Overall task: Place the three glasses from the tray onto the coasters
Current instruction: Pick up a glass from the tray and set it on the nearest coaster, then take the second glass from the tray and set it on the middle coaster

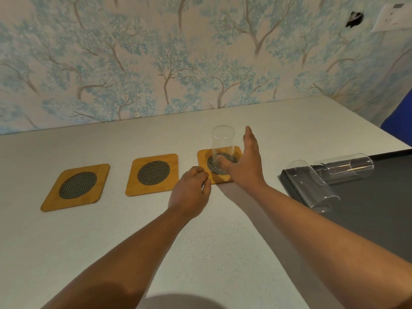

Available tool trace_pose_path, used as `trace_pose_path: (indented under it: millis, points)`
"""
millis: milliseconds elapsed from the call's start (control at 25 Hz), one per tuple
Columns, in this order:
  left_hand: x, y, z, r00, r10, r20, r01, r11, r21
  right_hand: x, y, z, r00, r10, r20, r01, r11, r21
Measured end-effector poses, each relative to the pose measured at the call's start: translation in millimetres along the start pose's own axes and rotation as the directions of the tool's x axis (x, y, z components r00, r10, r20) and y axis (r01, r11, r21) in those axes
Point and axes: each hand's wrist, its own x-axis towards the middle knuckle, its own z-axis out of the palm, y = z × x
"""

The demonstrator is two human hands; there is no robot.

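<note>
Three square wooden coasters with dark woven centres lie in a row on the pale counter: the left coaster (77,187), the middle coaster (153,174) and the right coaster (204,158). A clear glass (222,143) stands upright on the right coaster. My right hand (245,166) is open just right of that glass, fingers spread, thumb near its base, not gripping it. My left hand (191,191) is curled, its fingers resting at the right coaster's front left corner. Two more clear glasses (312,186) (343,169) lie on their sides on the dark tray (379,204) at the right.
A wall with blue tree wallpaper runs along the back of the counter. A blue object (401,123) stands at the far right edge. A white switch plate (394,16) hangs on the wall at upper right.
</note>
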Motion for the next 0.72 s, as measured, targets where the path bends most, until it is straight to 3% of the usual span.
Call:
trace_pose_path:
  millis: [160,360,440,560,640,720]
  points:
    - [-4,5,-1,0.994,0.098,-0.057,-0.087,0.981,0.175,-22,-27,-46,0.998,-0.065,-0.007,0.065,0.998,-0.022]
    - [-9,27,-4,0.958,0.283,-0.046,-0.256,0.917,0.305,-61,-24,-133,0.998,-0.055,-0.016,0.047,0.936,-0.349]
    - [-18,51,5,0.968,0.251,-0.027,-0.239,0.946,0.221,-70,-14,-166,0.998,0.026,-0.057,-0.047,0.914,-0.404]
    - [-32,108,32,0.995,0.048,0.085,-0.037,0.991,-0.132,-79,8,-203,0.979,0.188,-0.079,-0.203,0.866,-0.458]
    - [-35,143,50,0.973,-0.082,0.217,0.155,0.927,-0.343,-84,22,-215,0.957,0.284,-0.063,-0.285,0.872,-0.398]
    - [-35,168,65,0.954,-0.130,0.270,0.239,0.874,-0.424,-87,33,-218,0.936,0.350,-0.042,-0.347,0.896,-0.276]
